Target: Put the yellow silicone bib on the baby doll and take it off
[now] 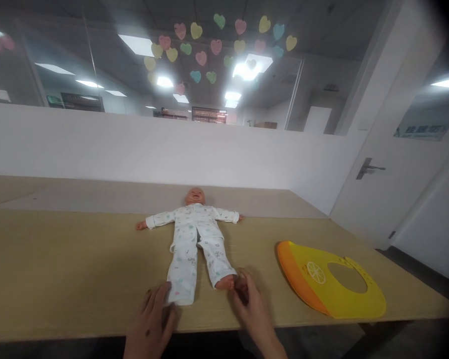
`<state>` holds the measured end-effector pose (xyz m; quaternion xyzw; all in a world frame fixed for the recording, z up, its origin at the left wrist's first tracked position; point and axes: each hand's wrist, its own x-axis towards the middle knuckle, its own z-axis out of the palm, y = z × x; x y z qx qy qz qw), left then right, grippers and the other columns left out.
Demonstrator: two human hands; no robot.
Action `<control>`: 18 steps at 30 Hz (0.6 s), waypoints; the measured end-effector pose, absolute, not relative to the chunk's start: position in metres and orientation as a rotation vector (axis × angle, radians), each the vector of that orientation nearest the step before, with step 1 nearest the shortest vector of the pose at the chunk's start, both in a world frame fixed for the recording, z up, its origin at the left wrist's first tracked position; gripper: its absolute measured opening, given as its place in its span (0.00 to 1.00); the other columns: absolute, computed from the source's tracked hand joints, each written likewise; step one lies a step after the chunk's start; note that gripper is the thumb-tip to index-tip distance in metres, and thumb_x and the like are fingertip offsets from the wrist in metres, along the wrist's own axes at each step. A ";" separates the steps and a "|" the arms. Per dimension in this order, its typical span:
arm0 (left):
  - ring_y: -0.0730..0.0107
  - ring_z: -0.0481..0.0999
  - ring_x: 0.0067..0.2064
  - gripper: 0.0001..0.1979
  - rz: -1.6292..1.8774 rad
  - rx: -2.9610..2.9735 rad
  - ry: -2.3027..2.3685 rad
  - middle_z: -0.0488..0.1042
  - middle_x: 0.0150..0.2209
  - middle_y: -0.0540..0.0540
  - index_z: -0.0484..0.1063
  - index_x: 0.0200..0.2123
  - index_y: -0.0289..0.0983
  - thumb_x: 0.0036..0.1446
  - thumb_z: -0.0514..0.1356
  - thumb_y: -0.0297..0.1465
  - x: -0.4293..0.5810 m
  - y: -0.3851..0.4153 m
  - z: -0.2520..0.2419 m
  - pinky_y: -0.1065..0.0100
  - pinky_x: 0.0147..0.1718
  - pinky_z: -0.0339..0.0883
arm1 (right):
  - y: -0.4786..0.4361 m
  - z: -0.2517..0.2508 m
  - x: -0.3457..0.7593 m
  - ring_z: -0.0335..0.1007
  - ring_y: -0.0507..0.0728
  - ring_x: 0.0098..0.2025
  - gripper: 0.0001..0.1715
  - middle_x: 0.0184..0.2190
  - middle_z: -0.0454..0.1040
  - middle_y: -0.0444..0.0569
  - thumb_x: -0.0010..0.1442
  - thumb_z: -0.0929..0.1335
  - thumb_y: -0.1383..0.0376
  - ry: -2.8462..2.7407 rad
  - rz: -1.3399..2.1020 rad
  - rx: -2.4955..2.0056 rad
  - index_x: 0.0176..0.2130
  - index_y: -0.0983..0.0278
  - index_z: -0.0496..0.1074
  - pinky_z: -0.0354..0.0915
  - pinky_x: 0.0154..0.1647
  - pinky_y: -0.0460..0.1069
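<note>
A baby doll (pixel 195 196) lies on its back on the table, head toward the wall and arms spread. It wears a white patterned top (pixel 194 214) and white patterned trousers (pixel 183 267). One foot (pixel 225 282) shows at the right trouser end; the left trouser end covers the other. My left hand (pixel 152 319) rests beside the left trouser end, fingers apart, its fingertips at the cloth's edge. My right hand (pixel 251 306) is at the bare foot, fingers curved and slightly apart, with nothing visible held between them.
A yellow and orange bib (pixel 336 286) lies on the right part of the wooden table (pixel 78 279). Behind the table stands a white wall (pixel 134 149) with a window above it, dotted with paper hearts. A door with a metal handle (pixel 370 168) is at the right.
</note>
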<state>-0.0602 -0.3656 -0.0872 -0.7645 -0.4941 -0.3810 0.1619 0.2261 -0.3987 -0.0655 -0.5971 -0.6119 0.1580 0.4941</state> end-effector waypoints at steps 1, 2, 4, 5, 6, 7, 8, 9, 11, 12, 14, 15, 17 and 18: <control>0.49 0.74 0.53 0.24 -1.091 -2.175 -1.413 0.77 0.51 0.40 0.62 0.59 0.40 0.61 0.55 0.39 -0.060 -0.366 -0.088 0.55 0.46 0.71 | -0.400 -0.069 0.228 0.77 0.57 0.39 0.25 0.38 0.79 0.51 0.64 0.64 0.57 -1.469 0.370 -1.432 0.57 0.64 0.65 0.71 0.41 0.49; 0.49 0.75 0.53 0.24 -1.103 -2.176 -1.406 0.77 0.51 0.41 0.62 0.59 0.40 0.61 0.55 0.39 -0.060 -0.365 -0.088 0.55 0.47 0.71 | -0.401 -0.071 0.230 0.77 0.57 0.39 0.23 0.38 0.79 0.51 0.64 0.64 0.56 -1.460 0.345 -1.418 0.55 0.64 0.67 0.72 0.41 0.49; 0.50 0.75 0.52 0.24 -1.130 -2.202 -1.371 0.77 0.51 0.41 0.62 0.59 0.40 0.61 0.56 0.39 -0.060 -0.364 -0.089 0.54 0.48 0.70 | -0.404 -0.074 0.232 0.77 0.58 0.38 0.21 0.37 0.79 0.52 0.64 0.64 0.54 -1.463 0.280 -1.409 0.51 0.63 0.70 0.72 0.41 0.49; 0.51 0.76 0.52 0.24 -1.145 -2.212 -1.360 0.77 0.51 0.41 0.63 0.59 0.40 0.60 0.56 0.39 -0.061 -0.363 -0.090 0.54 0.49 0.70 | -0.405 -0.074 0.231 0.77 0.58 0.38 0.20 0.37 0.79 0.52 0.64 0.64 0.53 -1.472 0.251 -1.416 0.49 0.62 0.72 0.72 0.40 0.49; 0.51 0.76 0.51 0.24 -1.156 -2.218 -1.349 0.77 0.51 0.41 0.63 0.59 0.41 0.60 0.57 0.39 -0.061 -0.362 -0.090 0.54 0.49 0.70 | -0.405 -0.073 0.231 0.77 0.58 0.38 0.20 0.37 0.79 0.53 0.64 0.64 0.52 -1.484 0.228 -1.427 0.48 0.62 0.73 0.72 0.40 0.49; 0.51 0.76 0.51 0.25 -1.164 -2.222 -1.347 0.77 0.51 0.41 0.63 0.59 0.41 0.60 0.57 0.39 -0.062 -0.361 -0.091 0.55 0.49 0.70 | -0.405 -0.072 0.229 0.77 0.58 0.38 0.21 0.37 0.79 0.53 0.64 0.63 0.51 -1.498 0.212 -1.440 0.47 0.62 0.74 0.72 0.39 0.49; 0.51 0.76 0.51 0.25 -1.170 -2.223 -1.350 0.77 0.51 0.41 0.64 0.59 0.41 0.59 0.57 0.39 -0.062 -0.361 -0.092 0.55 0.48 0.70 | -0.405 -0.070 0.227 0.77 0.58 0.38 0.21 0.37 0.79 0.53 0.64 0.64 0.51 -1.513 0.202 -1.455 0.46 0.62 0.74 0.72 0.39 0.49; 0.51 0.76 0.51 0.24 -1.176 -2.228 -1.353 0.77 0.51 0.41 0.65 0.58 0.41 0.59 0.57 0.39 -0.063 -0.360 -0.093 0.56 0.48 0.71 | -0.405 -0.067 0.225 0.77 0.58 0.38 0.21 0.37 0.79 0.53 0.64 0.64 0.51 -1.524 0.193 -1.471 0.46 0.62 0.74 0.71 0.39 0.48; 0.52 0.76 0.52 0.23 -1.197 -2.247 -1.353 0.77 0.51 0.42 0.67 0.57 0.42 0.59 0.57 0.39 -0.063 -0.360 -0.093 0.56 0.49 0.71 | -0.404 -0.061 0.220 0.76 0.59 0.39 0.20 0.37 0.79 0.54 0.63 0.65 0.51 -1.537 0.176 -1.508 0.44 0.61 0.75 0.71 0.38 0.48; 0.52 0.76 0.52 0.23 -1.207 -2.253 -1.355 0.78 0.51 0.42 0.67 0.57 0.42 0.59 0.57 0.39 -0.063 -0.361 -0.093 0.56 0.50 0.70 | -0.402 -0.057 0.217 0.76 0.59 0.39 0.19 0.37 0.79 0.53 0.62 0.65 0.51 -1.540 0.175 -1.525 0.43 0.61 0.75 0.71 0.38 0.48; 0.52 0.76 0.52 0.22 -1.211 -2.245 -1.362 0.78 0.51 0.42 0.68 0.56 0.42 0.59 0.57 0.39 -0.063 -0.361 -0.093 0.56 0.50 0.70 | -0.400 -0.051 0.213 0.76 0.59 0.38 0.18 0.35 0.79 0.53 0.61 0.66 0.52 -1.548 0.208 -1.559 0.40 0.61 0.76 0.70 0.36 0.48; 0.51 0.76 0.52 0.22 -1.199 -2.236 -1.358 0.78 0.51 0.42 0.69 0.55 0.42 0.58 0.58 0.39 -0.063 -0.361 -0.093 0.55 0.50 0.71 | -0.398 -0.048 0.211 0.76 0.60 0.38 0.17 0.35 0.79 0.52 0.61 0.67 0.52 -1.556 0.239 -1.581 0.39 0.61 0.76 0.69 0.36 0.48; 0.52 0.77 0.51 0.22 -1.153 -2.218 -1.341 0.78 0.51 0.43 0.69 0.55 0.42 0.58 0.58 0.39 -0.063 -0.361 -0.094 0.55 0.50 0.71 | -0.395 -0.046 0.210 0.76 0.60 0.38 0.16 0.34 0.79 0.52 0.60 0.67 0.53 -1.573 0.318 -1.621 0.37 0.62 0.75 0.69 0.36 0.49; 0.52 0.77 0.51 0.22 -1.131 -2.211 -1.328 0.78 0.51 0.43 0.69 0.55 0.42 0.58 0.58 0.39 -0.063 -0.361 -0.094 0.56 0.50 0.71 | -0.393 -0.046 0.210 0.76 0.61 0.38 0.17 0.35 0.79 0.53 0.60 0.67 0.53 -1.580 0.372 -1.619 0.38 0.63 0.75 0.69 0.37 0.50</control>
